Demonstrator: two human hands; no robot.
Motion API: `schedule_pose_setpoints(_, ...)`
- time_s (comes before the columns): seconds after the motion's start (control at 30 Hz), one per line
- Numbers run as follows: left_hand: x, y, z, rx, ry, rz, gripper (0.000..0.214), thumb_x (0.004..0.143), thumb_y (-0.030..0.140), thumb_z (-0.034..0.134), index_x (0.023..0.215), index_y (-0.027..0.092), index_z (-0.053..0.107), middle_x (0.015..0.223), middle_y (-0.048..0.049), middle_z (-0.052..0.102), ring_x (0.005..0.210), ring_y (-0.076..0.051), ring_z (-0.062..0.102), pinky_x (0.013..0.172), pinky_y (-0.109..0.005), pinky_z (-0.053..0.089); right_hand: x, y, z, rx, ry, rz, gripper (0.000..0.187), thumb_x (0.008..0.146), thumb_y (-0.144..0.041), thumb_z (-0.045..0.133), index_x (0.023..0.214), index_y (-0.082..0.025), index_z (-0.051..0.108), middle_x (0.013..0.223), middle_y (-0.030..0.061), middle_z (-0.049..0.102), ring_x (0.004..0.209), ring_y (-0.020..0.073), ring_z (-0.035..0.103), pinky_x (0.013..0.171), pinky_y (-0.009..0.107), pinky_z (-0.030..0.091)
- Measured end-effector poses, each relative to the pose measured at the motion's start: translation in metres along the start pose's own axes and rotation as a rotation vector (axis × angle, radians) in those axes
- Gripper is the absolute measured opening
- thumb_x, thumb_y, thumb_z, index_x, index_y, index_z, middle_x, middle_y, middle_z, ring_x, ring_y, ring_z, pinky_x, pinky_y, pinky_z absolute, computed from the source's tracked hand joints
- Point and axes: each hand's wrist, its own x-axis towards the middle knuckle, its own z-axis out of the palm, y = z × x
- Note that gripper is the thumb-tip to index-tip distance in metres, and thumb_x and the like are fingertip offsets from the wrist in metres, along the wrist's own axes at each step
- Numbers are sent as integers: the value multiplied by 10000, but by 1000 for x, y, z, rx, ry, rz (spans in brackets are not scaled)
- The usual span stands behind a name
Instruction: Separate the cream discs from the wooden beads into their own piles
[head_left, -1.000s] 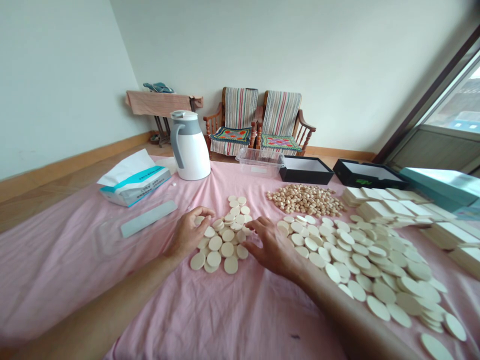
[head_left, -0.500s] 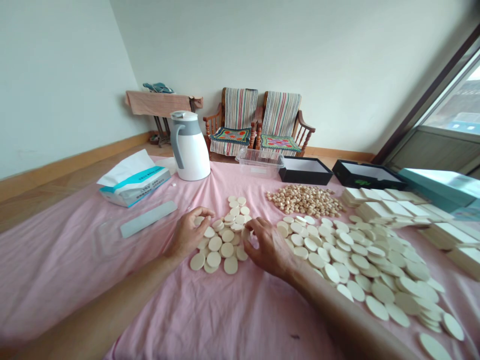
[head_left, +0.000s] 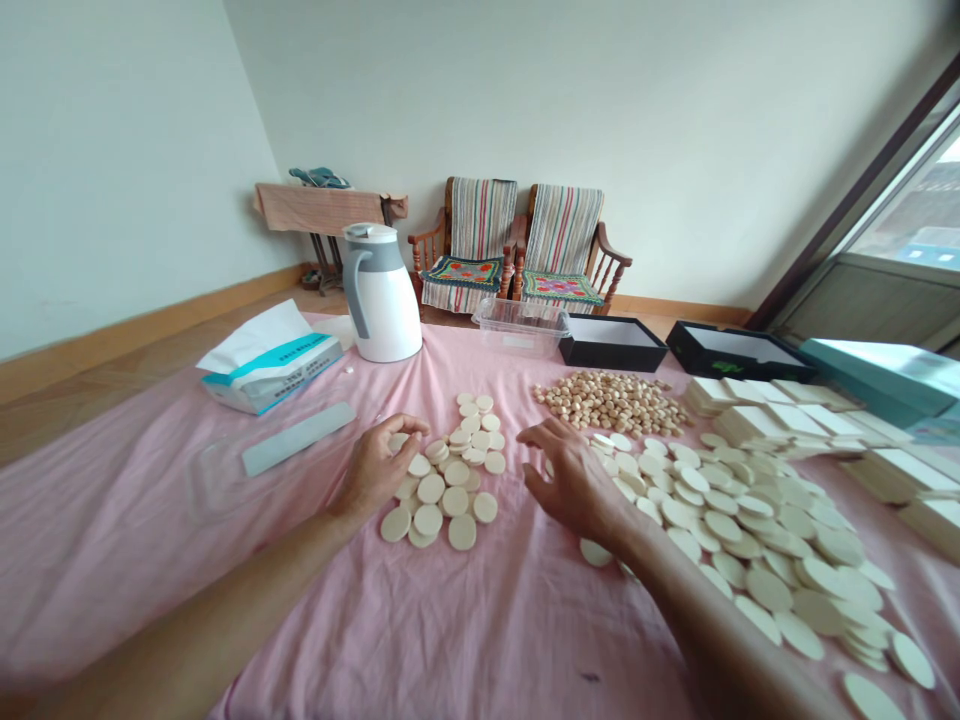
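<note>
A small pile of pale round wooden discs [head_left: 431,489] lies in the middle of the pink cloth. At its left edge rests my left hand [head_left: 375,468], fingers loosely curved and thumb apart, with a disc lying in the gap between them. My right hand [head_left: 570,482] hovers at the left side of a much larger heap of the same discs [head_left: 769,585]. Its fingers and thumb are spread, and nothing shows between them. Part of the large heap is hidden under that hand and forearm.
Small round wooden pieces [head_left: 611,402] are heaped behind the discs. Stacked pale rectangular blocks [head_left: 754,425], black box trays [head_left: 611,345] and a clear plastic container [head_left: 517,325] stand farther back. Leftward are a white jug [head_left: 390,310], a tissue pack [head_left: 274,370] and a pale strip [head_left: 298,438].
My right hand has moved right, from the small pile's right edge to the large heap, and its fingers have opened out. My left hand has stayed in place.
</note>
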Motion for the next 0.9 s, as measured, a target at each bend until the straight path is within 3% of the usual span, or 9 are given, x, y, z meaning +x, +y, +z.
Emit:
schedule_pose_setpoints(0.1,0,0,0,-2,-7,12,215,786,282,512,880,163,664,912,-47,705,853,-189,644,817,-288,488,-5,-17,9,180,-131,-125,257,784,-151,554,1039,-179,543,973,63,572,886,188,530,789,316,441)
schedule_pose_setpoints(0.2,0,0,0,-7,-12,16,208,800,289,509,875,162,656,894,-40,699,849,-183,639,820,-282,481,-9,-28,14,179,-194,-172,230,799,-192,583,1022,-170,530,967,69,576,896,198,530,786,326,441)
schedule_pose_setpoints(0.53,0,1,0,-13,-13,7,204,788,292,516,872,164,650,877,-43,699,825,-187,636,819,-296,489,-8,-29,18,111,-170,-223,194,776,-88,514,949,-170,549,903,60,575,861,188,519,759,296,427)
schedule_pose_setpoints(0.63,-1,2,0,-13,-18,5,205,788,299,516,868,165,649,871,-43,698,818,-187,638,817,-295,491,-4,-19,7,27,-93,-136,151,795,-92,478,892,-176,559,842,56,578,822,188,520,742,299,413)
schedule_pose_setpoints(0.83,-1,2,0,-8,-11,7,216,786,311,519,875,167,654,885,-48,700,843,-194,638,809,-296,492,1,13,-19,-331,-1,225,113,789,-145,500,851,-158,594,833,125,615,855,262,527,743,369,384)
schedule_pose_setpoints(0.9,0,1,0,-4,-11,3,223,784,311,519,881,165,656,884,-51,700,837,-195,637,807,-300,493,1,15,-20,-394,18,259,110,786,-161,524,863,-157,602,854,138,620,888,285,524,777,405,380)
